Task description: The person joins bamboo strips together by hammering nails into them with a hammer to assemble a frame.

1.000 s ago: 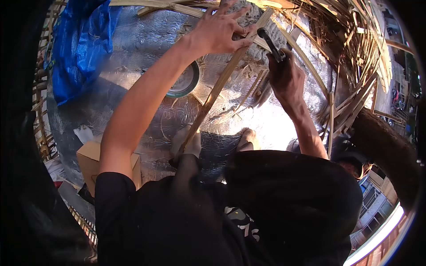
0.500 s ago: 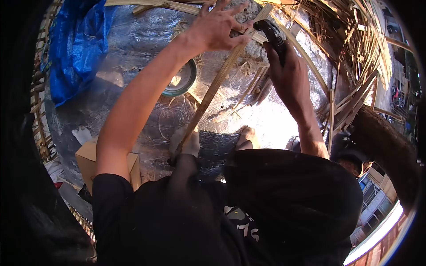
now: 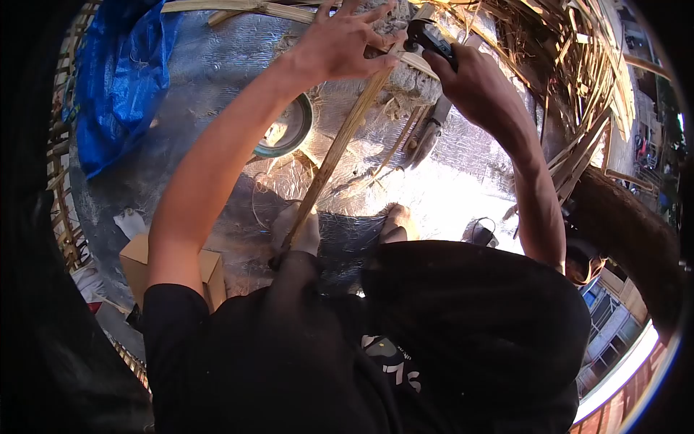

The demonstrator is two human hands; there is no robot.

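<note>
A long wooden strip (image 3: 340, 148) slants from beside my foot up to a rough grey block (image 3: 419, 85). My left hand (image 3: 345, 45) is at the strip's far end, its fingers spread, with thumb and fingertip touching the strip's edge. My right hand (image 3: 473, 76) is closed round the handle of a black hand tool with a curved head (image 3: 426, 35). The tool's head is over the strip, close to my left fingertips. Its exact kind and whatever lies under the head cannot be made out.
A round green-rimmed pan (image 3: 306, 123) stands left of the strip. A blue tarp (image 3: 119, 87) hangs at the left, above a cardboard box (image 3: 134, 264). Split strips (image 3: 578, 65) are piled at the upper right. A dark log (image 3: 629, 224) lies at the right. Foil sheeting (image 3: 231, 79) covers the floor.
My right hand has moved up, tilting the tool flatter with its head nearer my left fingertips. My right forearm has swung outward to the right. My left hand stays at the strip, shifted slightly left in view.
</note>
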